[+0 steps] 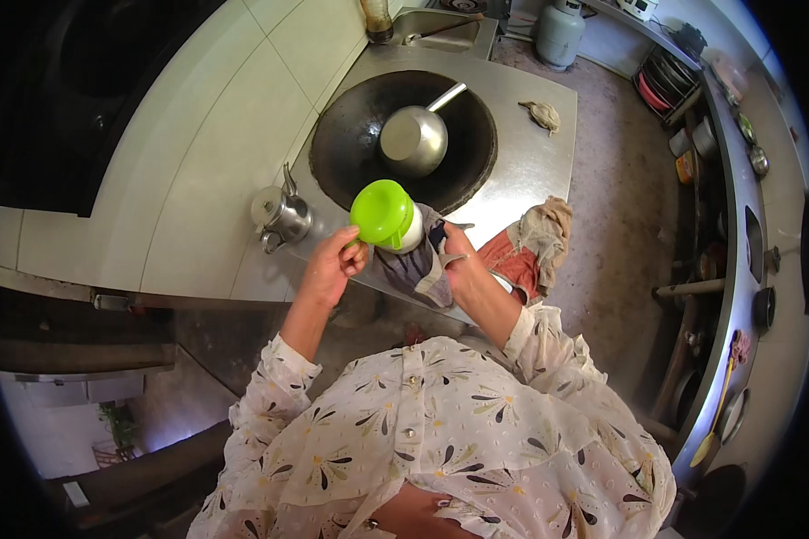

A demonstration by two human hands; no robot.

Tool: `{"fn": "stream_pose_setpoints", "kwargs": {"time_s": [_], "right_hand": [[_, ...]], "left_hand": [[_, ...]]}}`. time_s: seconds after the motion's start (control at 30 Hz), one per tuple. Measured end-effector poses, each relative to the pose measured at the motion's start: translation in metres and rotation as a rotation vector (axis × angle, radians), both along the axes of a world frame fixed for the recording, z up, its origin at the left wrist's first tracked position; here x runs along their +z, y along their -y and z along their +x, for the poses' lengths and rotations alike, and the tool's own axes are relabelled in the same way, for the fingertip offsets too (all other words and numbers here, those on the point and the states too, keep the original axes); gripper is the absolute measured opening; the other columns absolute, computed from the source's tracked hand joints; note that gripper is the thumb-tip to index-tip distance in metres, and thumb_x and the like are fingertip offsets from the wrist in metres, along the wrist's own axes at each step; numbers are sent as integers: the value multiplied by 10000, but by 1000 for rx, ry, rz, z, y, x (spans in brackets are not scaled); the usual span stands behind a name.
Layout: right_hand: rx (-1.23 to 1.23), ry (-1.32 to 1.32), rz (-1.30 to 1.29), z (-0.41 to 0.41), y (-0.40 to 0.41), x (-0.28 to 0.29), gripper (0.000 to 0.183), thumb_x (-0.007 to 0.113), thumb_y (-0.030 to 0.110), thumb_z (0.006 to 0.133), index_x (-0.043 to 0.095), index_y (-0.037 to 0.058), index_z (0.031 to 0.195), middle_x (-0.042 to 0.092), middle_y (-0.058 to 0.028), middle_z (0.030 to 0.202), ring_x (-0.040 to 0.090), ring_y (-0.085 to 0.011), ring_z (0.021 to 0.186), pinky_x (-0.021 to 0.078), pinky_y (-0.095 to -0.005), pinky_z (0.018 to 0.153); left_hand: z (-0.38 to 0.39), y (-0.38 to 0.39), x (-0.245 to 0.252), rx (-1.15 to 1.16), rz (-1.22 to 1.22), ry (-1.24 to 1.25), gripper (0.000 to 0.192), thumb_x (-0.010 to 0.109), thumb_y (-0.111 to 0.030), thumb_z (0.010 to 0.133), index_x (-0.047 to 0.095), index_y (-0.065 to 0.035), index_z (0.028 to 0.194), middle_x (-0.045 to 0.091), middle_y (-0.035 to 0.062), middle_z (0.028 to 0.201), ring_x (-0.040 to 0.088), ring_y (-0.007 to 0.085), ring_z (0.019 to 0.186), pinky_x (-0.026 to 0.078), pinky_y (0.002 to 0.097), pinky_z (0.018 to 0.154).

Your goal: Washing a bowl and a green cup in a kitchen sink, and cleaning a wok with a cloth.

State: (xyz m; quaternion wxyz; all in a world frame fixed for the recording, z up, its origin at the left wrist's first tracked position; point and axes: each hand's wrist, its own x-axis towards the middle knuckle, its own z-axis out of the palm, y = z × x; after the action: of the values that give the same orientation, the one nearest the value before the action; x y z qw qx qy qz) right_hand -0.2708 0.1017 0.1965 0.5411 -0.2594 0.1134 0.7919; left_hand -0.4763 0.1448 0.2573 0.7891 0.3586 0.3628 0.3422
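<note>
My left hand (pixel 335 264) pinches the edge of a bright green plastic lid (pixel 381 211), which sits on a white container (pixel 414 229). A striped grey cloth (pixel 414 273) is gripped in my right hand (pixel 460 250) and lies against the container's side. Just beyond is a large dark wok (pixel 340 145) set into the steel counter. A metal ladle (pixel 414 140) rests in it, bowl turned down and handle pointing away to the right. Left of my left hand stands a metal pot with a spout and handle (pixel 284 214). The container's lower part is hidden by the cloth.
A red and tan cloth (pixel 526 249) lies at the counter's right edge, with a small crumpled rag (pixel 543 116) farther back. The tiled wall (pixel 222 168) borders the left. A steel sink (pixel 438 32) and gas cylinder (pixel 559 37) are behind; a long shelf (pixel 738 283) runs along the right.
</note>
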Motion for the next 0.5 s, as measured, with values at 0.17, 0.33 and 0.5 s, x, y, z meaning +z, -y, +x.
{"fn": "stream_pose_setpoints", "kwargs": {"time_s": [0.17,0.33,0.5], "right_hand": [[-107,145,24,5,-4,-40,320,389,241,1011,588,31,1148,660,-97,1082,658,-226,944,549,-377,852],[-121,331,-2,-10,12,24,284,414,230,1020,573,17,1120,660,-86,1001,654,-198,852,554,-351,775],[-163,405,31,-23,21,51,267,456,213,1017,555,-8,1132,647,-93,1013,648,-201,861,556,-353,762]], "left_hand": [[17,4,-1,52,59,-130,343,583,-281,919,415,-139,655,391,-34,591,404,95,577,277,230,509],[31,8,-1,186,28,-224,447,599,-339,899,373,-151,562,441,-7,586,421,97,553,261,235,503],[48,11,0,237,49,-243,441,601,-348,898,387,-150,568,439,-15,589,412,93,557,276,239,514]]}}
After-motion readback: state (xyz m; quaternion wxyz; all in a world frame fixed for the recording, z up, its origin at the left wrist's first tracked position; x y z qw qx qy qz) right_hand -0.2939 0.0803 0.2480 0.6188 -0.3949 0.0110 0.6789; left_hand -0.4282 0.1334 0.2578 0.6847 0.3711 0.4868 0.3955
